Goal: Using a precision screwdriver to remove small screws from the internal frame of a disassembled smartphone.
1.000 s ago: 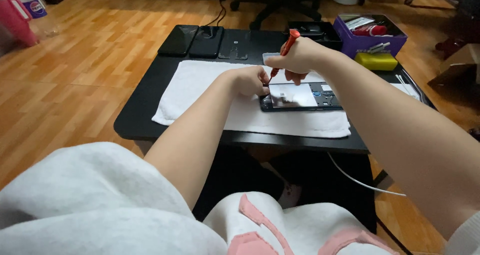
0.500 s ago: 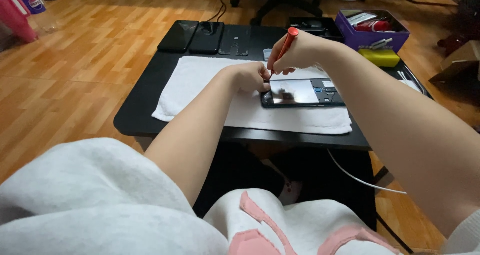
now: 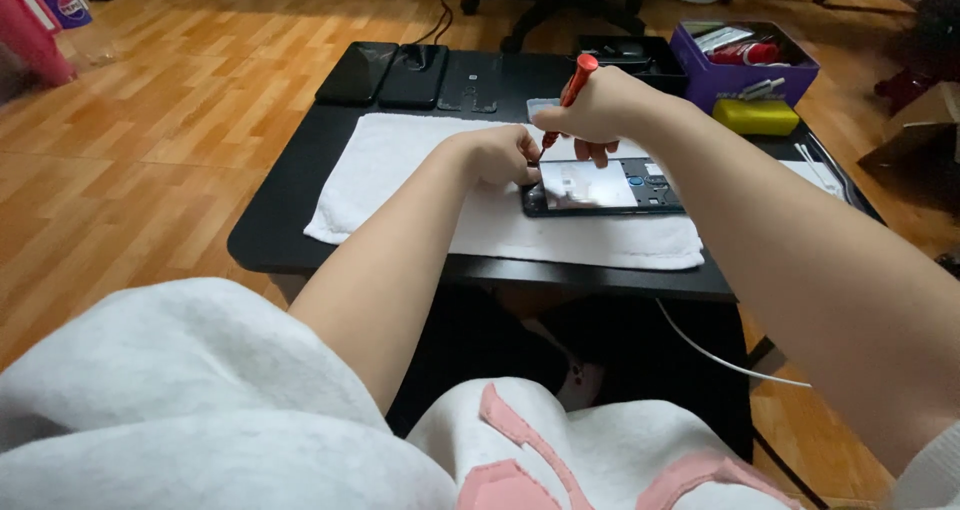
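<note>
An opened smartphone (image 3: 610, 186) lies back-up on a white towel (image 3: 400, 160) spread over a small black table (image 3: 270, 232). My right hand (image 3: 600, 110) grips a red-handled screwdriver (image 3: 572, 82), its tip pointing down at the phone's upper left corner. My left hand (image 3: 500, 155) rests on the towel and pinches the phone's left edge, steadying it. The phone's battery area shines silver, and its circuit parts show on the right.
Two dark phones (image 3: 385, 72) and a black back cover (image 3: 470, 78) lie at the table's far edge. A purple box of tools (image 3: 745, 62) and a yellow block (image 3: 755, 116) stand at the far right. A white cable (image 3: 720, 355) hangs under the table. Wooden floor surrounds it.
My right hand with the screwdriver has shifted slightly, tilting the handle more upright over the phone's corner. The left hand stays on the phone's edge.
</note>
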